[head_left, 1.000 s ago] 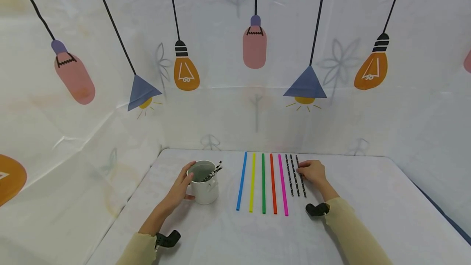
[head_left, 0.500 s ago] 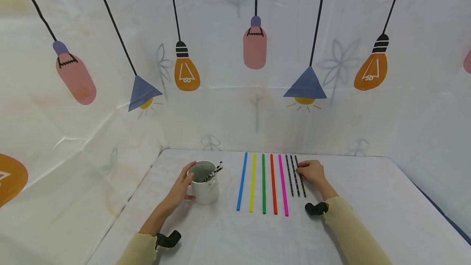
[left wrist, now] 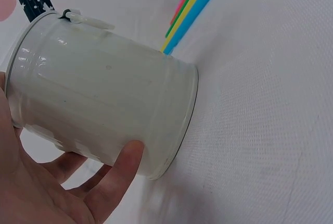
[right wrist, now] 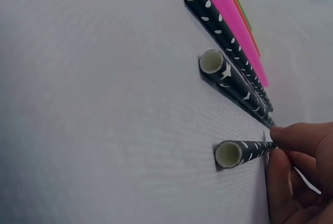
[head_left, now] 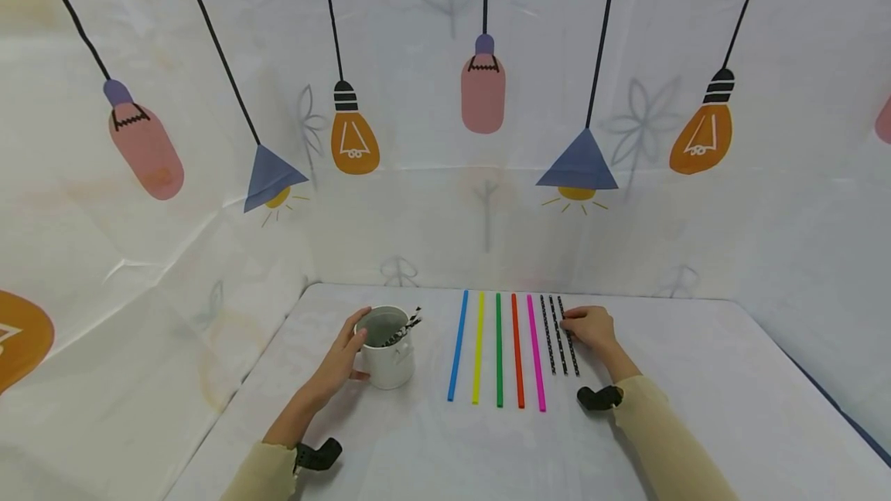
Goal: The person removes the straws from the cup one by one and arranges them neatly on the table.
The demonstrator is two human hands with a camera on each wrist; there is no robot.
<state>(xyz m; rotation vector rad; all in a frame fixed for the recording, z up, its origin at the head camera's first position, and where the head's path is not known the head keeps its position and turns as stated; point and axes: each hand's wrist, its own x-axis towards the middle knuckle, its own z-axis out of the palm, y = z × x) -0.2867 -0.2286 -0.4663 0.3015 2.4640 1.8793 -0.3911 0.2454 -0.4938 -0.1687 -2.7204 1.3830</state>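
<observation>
White cup point(head_left: 388, 368): one, upright on the white-covered table point(head_left: 473, 458), to the left of the straw row
Cup straws point(head_left: 401, 331): black with white marks, leaning inside the cup, ends above the rim; exact count hard to tell
Left hand point(head_left: 341, 352): curved about the cup's side, fingers up to the rim, holding it
Outermost black straw point(head_left: 572, 352): far right of the row, its near end apparently on the cloth
Right hand point(head_left: 590, 327): narrow, pinching that straw between thumb and finger
Other black straws point(head_left: 559, 339): two, lying just beside the pinched one, apart from it
Coloured straws: five, side by side: blue point(head_left: 457, 346), yellow point(head_left: 478, 350), green point(head_left: 499, 350), red point(head_left: 518, 350), pink point(head_left: 537, 354)
Risk, straws: a sideways slip of the pinch could roll the round tube into its neighbours and disturb the spacing
Risk, grip: squeezing too hard might crease the hollow tube
Risk, cup: an uneven push near the rim could tip it and spill its straws
</observation>
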